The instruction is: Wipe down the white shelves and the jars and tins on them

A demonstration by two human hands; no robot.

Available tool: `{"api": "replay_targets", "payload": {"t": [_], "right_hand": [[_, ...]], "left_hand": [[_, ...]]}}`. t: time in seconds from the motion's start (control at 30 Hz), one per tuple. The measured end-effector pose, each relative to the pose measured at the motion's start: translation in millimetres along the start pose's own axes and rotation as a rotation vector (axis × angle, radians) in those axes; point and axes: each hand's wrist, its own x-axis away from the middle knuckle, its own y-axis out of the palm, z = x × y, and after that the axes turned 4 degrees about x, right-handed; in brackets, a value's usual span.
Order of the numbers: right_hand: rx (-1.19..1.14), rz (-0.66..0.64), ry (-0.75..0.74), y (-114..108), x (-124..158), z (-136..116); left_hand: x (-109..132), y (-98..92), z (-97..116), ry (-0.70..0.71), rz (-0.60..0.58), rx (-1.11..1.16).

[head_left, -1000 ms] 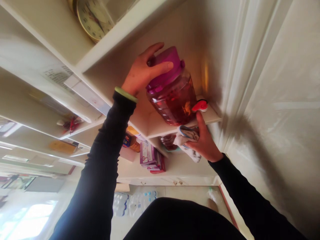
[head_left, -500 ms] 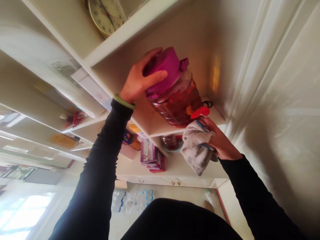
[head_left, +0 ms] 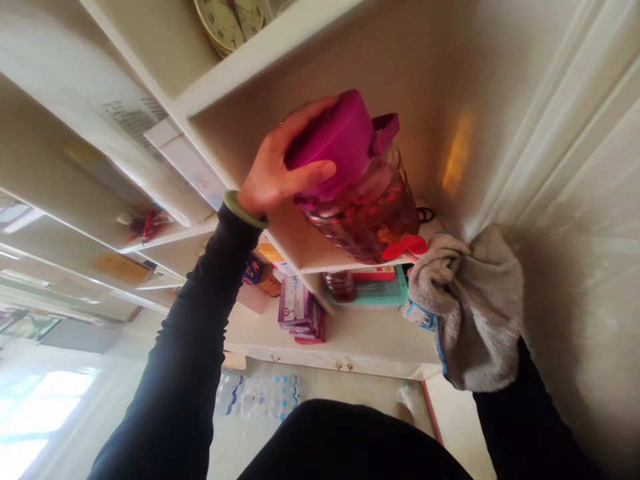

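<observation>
My left hand (head_left: 277,170) is wrapped round the magenta lid (head_left: 340,137) of a clear jar (head_left: 370,207) holding dark red liquid. The jar has a red tap at its lower front and is tilted on the cream shelf (head_left: 310,250). My right hand is hidden under a grey cloth (head_left: 470,303) with blue trim. The cloth is pressed against the shelf's right end, beside the jar's tap.
A round clock (head_left: 233,20) sits in the compartment above. On the shelf below lie a teal tray (head_left: 375,293), pink boxes (head_left: 297,310) and a small jar (head_left: 260,277). Water bottles (head_left: 260,397) lie on the floor. A wall with mouldings runs along the right.
The jar has tilted further and shifted slightly right and up. My right hand has moved right and up from under the jar's tap, and the cloth now covers it.
</observation>
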Motion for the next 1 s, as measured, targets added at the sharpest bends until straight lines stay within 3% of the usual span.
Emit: {"api": "replay_targets", "payload": {"t": [0.1, 0.2, 0.3, 0.37, 0.5, 0.63, 0.77, 0.87, 1.0], "right_hand": [[-0.194, -0.036, 0.008, 9.5, -18.0, -2.8], [-0.334, -0.018, 0.161, 6.4, -30.5, -8.5], [-0.418, 0.113, 0.396, 5.1, -27.8, -13.6], [-0.333, 0.236, 0.47, 12.4, -23.1, -13.4], [-0.013, 0.374, 0.358, 37.7, -21.6, -2.9], [-0.052, 0.412, 0.332, 46.7, -23.4, 8.7], [0.005, 0.395, 0.268, 45.6, -20.1, 14.3], [0.139, 0.381, 0.224, 47.9, -17.3, 18.2], [0.252, 0.367, 0.178, 50.3, -13.2, 23.6]], "left_hand": [[1.6, -1.1, 0.2, 0.03, -0.021, -0.011], [3.4, -3.9, -1.6, 0.061, -0.028, 0.003], [6.5, -7.5, -0.7, 0.001, -0.062, -0.033], [7.7, -9.7, 0.4, -0.025, -0.083, -0.053], [6.9, -13.4, -0.3, 0.034, -0.134, -0.003], [7.7, -18.4, 4.2, 0.084, -0.232, -0.057], [11.7, -21.0, 22.0, -0.04, -0.28, -0.066], [15.5, -18.2, 33.8, -0.189, -0.25, 0.05], [27.3, -9.8, 38.7, -0.107, -0.134, 0.013]]}}
